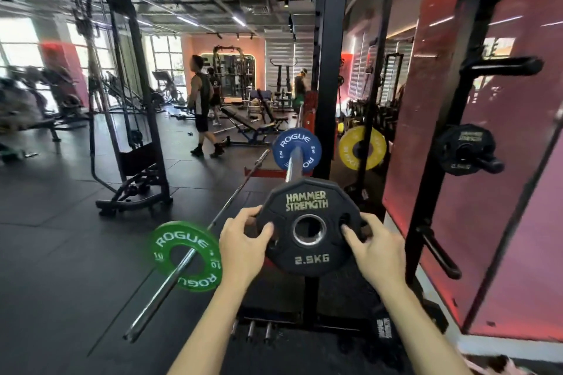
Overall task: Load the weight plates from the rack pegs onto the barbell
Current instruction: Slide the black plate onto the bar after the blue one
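Observation:
I hold a black 2.5 kg plate (307,240) marked Hammer Strength upright in front of me. My left hand (243,245) grips its left rim, thumb on the face. My right hand (376,248) grips the right rim, with fingers hooked into a grip slot. The plate's centre hole faces me, and the chrome barbell sleeve (294,163) runs away just behind its top edge. A blue Rogue plate (296,148) sits farther along that sleeve. I cannot tell whether the black plate is on the sleeve tip.
A second bar (170,277) carrying a green Rogue plate (185,256) slants across the floor to my left. The rack upright on the right has an empty upper peg (502,67), another black plate (463,148) and an empty lower peg (440,253). A yellow plate (362,148) hangs behind. People walk far off.

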{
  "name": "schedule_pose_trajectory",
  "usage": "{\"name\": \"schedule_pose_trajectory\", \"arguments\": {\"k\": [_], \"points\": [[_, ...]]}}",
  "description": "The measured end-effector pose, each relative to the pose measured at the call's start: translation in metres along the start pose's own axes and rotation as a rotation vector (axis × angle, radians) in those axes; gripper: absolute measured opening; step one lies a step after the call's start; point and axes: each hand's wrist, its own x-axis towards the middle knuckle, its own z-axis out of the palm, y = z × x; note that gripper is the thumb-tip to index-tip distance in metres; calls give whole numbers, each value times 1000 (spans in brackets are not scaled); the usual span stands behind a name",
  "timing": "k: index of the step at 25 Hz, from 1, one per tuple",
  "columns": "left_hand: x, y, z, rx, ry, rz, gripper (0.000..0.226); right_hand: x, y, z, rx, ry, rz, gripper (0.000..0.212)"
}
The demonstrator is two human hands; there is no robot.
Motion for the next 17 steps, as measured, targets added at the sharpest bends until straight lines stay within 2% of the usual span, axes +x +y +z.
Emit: {"name": "schedule_pose_trajectory", "arguments": {"k": [6,12,17], "points": [[46,-27,-19,-28,-36,20,37,8,-34,33,-56,7,70,39],[70,-36,-4,-38,-96,19,28,26,-35,42,-96,58,84,38],[85,-37,6,-21,-89,43,26,39,-27,56,-116,29,96,40]]}}
